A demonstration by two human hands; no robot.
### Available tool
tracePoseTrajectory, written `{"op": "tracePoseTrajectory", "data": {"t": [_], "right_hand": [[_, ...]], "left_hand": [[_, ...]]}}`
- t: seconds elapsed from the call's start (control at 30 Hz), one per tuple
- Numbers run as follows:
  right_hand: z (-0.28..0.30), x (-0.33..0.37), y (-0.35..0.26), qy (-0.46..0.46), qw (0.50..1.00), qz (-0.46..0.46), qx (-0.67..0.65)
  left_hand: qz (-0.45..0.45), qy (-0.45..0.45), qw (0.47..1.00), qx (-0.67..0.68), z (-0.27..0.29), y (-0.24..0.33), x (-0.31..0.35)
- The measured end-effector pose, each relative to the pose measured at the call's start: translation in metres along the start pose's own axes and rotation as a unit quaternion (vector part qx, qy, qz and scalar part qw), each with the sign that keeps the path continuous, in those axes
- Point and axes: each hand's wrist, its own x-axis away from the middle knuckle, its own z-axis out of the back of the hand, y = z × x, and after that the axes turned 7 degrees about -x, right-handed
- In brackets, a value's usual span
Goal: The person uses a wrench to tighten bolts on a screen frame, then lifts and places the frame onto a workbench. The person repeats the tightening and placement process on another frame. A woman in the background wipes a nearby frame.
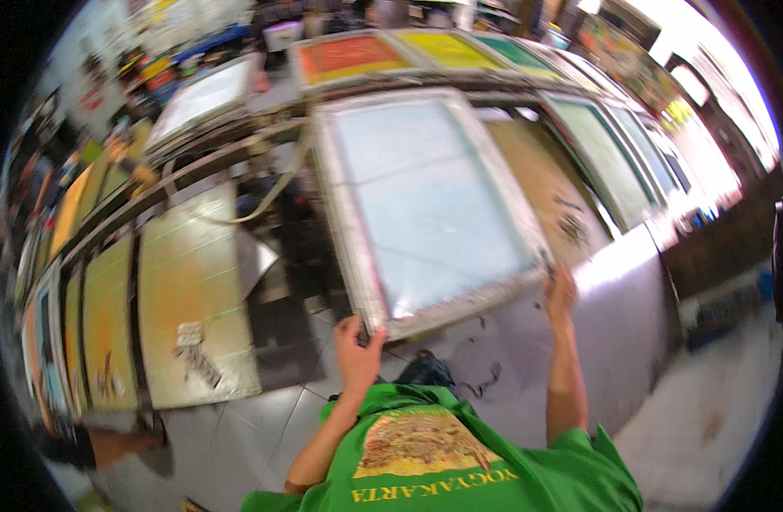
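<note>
A large screen-printing frame [494, 162] with a pale blue mesh and a worn whitish border lies tilted in front of me. My left hand [358, 352] is closed on its near left corner, thumb and fingers around the border. At the near right corner my right hand [560, 293] grips the border, slightly blurred. The underside of the frame is hidden. To its right, partly covered by it, lies a brown printing board [536, 175] with a dark printed pattern.
Left of me, yellowish boards [191, 299] rest along a rail, one bearing small prints. Screen frames with red [349, 55], yellow [449, 49] and green [515, 55] meshes line the far side. Another person's arm [118, 444] shows at the lower left. Pale screens [600, 154] stand right.
</note>
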Motion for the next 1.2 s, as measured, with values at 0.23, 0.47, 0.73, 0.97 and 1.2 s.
{"op": "tracePoseTrajectory", "data": {"t": [0.23, 0.47, 0.73, 0.97, 1.2], "right_hand": [[-0.019, 0.020, 0.153, -0.020, 1.000, 0.009, 0.002], [-0.012, -0.025, 0.150, 0.049, 0.852, -0.425, -0.300], [0.020, 0.025, -0.216, -0.145, 0.915, -0.121, -0.356], [0.009, 0.047, -0.377, -0.387, 0.760, -0.165, -0.496], [-0.007, 0.064, -0.396, -0.435, 0.747, -0.040, -0.501]], "left_hand": [[-0.014, 0.003, 1.000, 0.009, -0.004, -0.003, 0.006], [-0.004, 0.002, 1.000, 0.016, 0.008, 0.012, 0.013], [0.030, -0.136, 0.976, 0.165, 0.043, 0.028, 0.010], [0.225, -0.242, 0.833, 0.444, 0.063, 0.013, 0.034], [0.268, -0.252, 0.786, 0.496, 0.104, -0.015, 0.055]]}}
